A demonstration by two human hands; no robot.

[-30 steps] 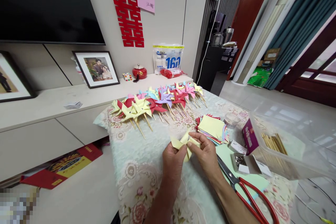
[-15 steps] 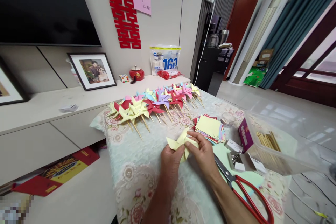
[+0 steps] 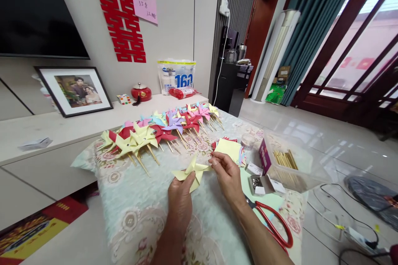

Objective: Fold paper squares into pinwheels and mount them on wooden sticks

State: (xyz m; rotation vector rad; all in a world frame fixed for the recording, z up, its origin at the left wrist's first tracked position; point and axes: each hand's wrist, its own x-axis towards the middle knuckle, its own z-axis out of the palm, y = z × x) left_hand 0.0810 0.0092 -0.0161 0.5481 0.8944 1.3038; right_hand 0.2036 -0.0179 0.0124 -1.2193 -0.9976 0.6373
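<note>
Head view: the left hand (image 3: 180, 198) gripped a pale pinwheel (image 3: 197, 170), thumb across its middle. Right hand (image 3: 229, 179) — thumb and forefinger drawn together by the pinwheel's edge; any hold could not be told. Beyond both hands lay other pinwheels (image 3: 173, 123); just past the right hand, paper (image 3: 228, 148); right of that hand, box (image 3: 258, 190) and scissors (image 3: 287, 227).

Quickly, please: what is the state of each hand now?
Left hand: closed, holding a pale yellow paper pinwheel with pointed blades.
Right hand: fingers bent beside the pinwheel; whether holding anything, cannot be told.
</note>
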